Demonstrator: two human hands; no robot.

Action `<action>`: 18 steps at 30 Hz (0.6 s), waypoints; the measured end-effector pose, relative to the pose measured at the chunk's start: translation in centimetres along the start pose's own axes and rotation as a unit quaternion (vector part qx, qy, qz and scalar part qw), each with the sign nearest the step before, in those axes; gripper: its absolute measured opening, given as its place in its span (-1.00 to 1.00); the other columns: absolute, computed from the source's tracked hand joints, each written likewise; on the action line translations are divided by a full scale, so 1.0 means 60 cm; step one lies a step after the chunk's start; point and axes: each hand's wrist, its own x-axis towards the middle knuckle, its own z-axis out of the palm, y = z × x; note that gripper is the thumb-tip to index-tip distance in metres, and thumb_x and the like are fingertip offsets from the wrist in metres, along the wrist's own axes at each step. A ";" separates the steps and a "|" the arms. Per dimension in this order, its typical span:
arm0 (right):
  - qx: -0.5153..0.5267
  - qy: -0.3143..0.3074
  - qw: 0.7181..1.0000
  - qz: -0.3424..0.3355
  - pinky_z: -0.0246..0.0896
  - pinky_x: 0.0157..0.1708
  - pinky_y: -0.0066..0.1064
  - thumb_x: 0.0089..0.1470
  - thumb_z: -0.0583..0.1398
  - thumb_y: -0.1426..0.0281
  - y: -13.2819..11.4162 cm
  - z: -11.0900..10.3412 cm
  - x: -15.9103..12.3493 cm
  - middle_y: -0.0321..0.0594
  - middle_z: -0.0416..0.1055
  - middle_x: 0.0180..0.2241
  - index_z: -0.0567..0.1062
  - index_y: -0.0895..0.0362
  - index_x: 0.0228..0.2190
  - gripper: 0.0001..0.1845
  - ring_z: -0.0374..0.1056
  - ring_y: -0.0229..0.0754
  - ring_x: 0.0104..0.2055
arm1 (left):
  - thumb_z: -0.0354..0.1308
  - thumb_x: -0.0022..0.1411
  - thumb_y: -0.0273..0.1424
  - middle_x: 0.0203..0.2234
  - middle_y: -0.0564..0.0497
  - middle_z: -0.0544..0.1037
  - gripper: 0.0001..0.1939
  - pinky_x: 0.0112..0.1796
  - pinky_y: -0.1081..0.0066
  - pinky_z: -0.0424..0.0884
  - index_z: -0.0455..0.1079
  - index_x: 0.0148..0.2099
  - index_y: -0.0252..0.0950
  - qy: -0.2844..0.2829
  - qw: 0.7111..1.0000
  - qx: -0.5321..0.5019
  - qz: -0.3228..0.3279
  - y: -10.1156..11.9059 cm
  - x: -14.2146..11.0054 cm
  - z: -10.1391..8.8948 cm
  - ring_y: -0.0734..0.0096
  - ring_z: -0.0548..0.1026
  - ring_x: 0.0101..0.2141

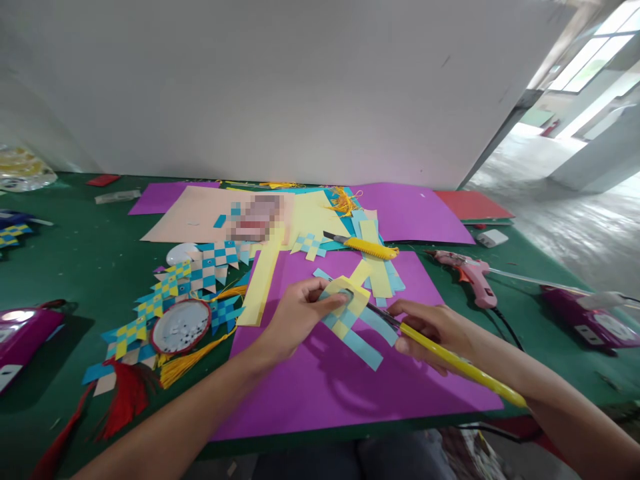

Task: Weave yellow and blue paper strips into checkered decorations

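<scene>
My left hand (305, 307) pinches a woven piece of light blue and yellow paper strips (346, 323) between thumb and fingers, above a purple sheet. Loose strip ends stick out from it toward the lower right. In my right hand (435, 333) is a long yellow-handled tool (463, 368) with a slim dark metal end, its exact kind unclear. That metal end reaches the right side of the woven paper, and its tip is partly hidden by the strips. Just beyond lie a yellow utility knife (373, 249) and loose yellow and blue strips (376, 280).
A pink glue gun (470, 275) with a cord lies at right, near a purple box-like device (590, 317). Woven paper fish (167, 287), a round dish of small black-and-white pieces (181, 327) and red tassels (125, 393) are at left. Coloured sheets (407, 210) lie along the wall.
</scene>
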 end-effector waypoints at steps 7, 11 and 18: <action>-0.027 0.019 0.999 -0.007 -0.08 -0.69 -0.56 0.09 0.19 0.18 0.005 0.003 0.001 -0.35 0.26 -0.56 0.38 0.12 -0.17 -0.67 0.01 -0.39 -0.64 | 0.32 0.02 -0.21 -0.56 0.13 0.36 -0.72 -0.46 0.49 0.23 0.38 -0.43 -0.31 -0.021 0.999 -0.035 -0.016 0.005 0.001 0.000 0.53 0.32 -0.52; -0.046 0.025 0.998 -0.015 -0.11 -0.66 -0.54 0.09 0.19 0.17 0.002 0.004 0.001 -0.36 0.25 -0.58 0.39 0.12 -0.21 -0.69 -0.03 -0.37 -0.61 | 0.33 0.00 -0.22 -0.58 0.14 0.33 -0.72 -0.45 0.48 0.24 0.37 -0.45 -0.31 -0.017 0.999 -0.039 -0.021 0.007 0.001 0.000 0.53 0.32 -0.52; -0.068 0.035 0.997 -0.030 -0.15 -0.64 -0.51 0.09 0.18 0.16 -0.002 0.005 0.003 -0.37 0.21 -0.60 0.39 0.13 -0.27 -0.71 -0.10 -0.37 -0.60 | 0.37 -0.05 -0.23 -0.58 0.15 0.34 -0.70 -0.46 0.48 0.24 0.35 -0.46 -0.31 -0.015 0.997 -0.062 -0.032 0.008 0.001 0.001 0.52 0.33 -0.52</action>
